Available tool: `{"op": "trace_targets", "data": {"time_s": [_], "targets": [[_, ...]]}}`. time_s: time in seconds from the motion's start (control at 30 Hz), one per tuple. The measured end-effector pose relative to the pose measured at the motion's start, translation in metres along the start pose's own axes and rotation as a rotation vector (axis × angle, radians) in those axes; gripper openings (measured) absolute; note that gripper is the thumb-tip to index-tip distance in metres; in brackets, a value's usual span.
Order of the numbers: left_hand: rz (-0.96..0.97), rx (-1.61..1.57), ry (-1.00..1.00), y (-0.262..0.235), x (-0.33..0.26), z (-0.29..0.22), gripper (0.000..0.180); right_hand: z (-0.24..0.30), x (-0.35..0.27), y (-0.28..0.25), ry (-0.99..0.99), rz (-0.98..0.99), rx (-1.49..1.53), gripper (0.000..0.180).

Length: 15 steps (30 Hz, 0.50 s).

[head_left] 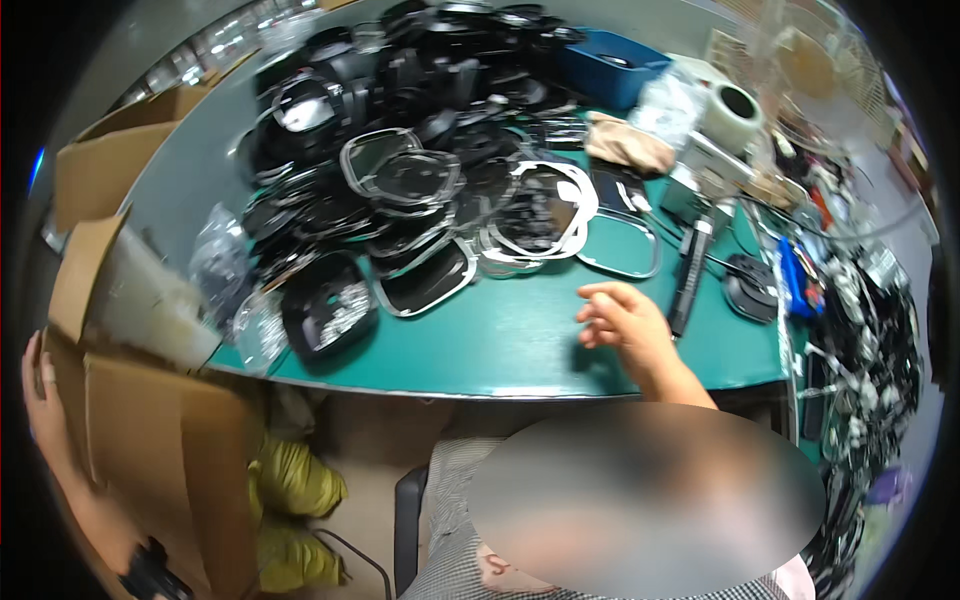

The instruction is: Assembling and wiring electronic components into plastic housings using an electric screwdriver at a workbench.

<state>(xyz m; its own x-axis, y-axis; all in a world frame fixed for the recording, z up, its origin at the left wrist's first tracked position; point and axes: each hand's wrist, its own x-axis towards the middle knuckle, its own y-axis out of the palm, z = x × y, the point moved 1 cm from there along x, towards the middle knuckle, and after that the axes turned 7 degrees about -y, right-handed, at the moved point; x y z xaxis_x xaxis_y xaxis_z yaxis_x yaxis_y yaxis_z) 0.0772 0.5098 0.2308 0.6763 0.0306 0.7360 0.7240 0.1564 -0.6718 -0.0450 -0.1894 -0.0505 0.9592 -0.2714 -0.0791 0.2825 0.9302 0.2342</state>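
Note:
Above the green tabletop [490, 355], near its front edge, my right hand [625, 325] hovers with fingers loosely bent and apart, holding nothing. Just right of it lies a black pen-shaped electric screwdriver [688, 280]. A rounded clear-edged panel [620, 246] rests beyond my fingers, beside stacked white-rimmed oval frames [575, 235]. Black rounded frames [430, 280] lie left of these. At the far left edge my left hand [42, 390] is stretched out along the side of an open cardboard box [140, 420], fingers extended. Its far side is hidden.
Black plastic housings [400, 90] are heaped at the back. A black tray [330, 310] with small clear bags stands front left. Back right are a blue bin [612, 65], a tape roll [735, 105] and a fan [815, 70]. Tangled cables [870, 370] fill the right side; yellow-green sacks [300, 485] lie below.

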Motion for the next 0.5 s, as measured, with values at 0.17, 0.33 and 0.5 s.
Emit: {"op": "trace_targets", "data": {"time_s": [0.17, 0.33, 0.5], "targets": [[0.139, -0.427, 0.523, -0.005, -0.097, -0.274, 0.022, -0.003, -0.001, -0.008, -0.067, 0.058, -0.019, 0.035], [0.549, -1.076, 0.639, 0.043, -0.188, -0.43, 0.021, 0.015, -0.025, -0.062, -0.181, -0.155, -0.045, 0.031], [0.785, -1.274, 0.62, 0.059, -0.239, -0.503, 0.017, 0.034, -0.038, -0.149, -0.509, -0.591, -0.631, 0.027]]}}
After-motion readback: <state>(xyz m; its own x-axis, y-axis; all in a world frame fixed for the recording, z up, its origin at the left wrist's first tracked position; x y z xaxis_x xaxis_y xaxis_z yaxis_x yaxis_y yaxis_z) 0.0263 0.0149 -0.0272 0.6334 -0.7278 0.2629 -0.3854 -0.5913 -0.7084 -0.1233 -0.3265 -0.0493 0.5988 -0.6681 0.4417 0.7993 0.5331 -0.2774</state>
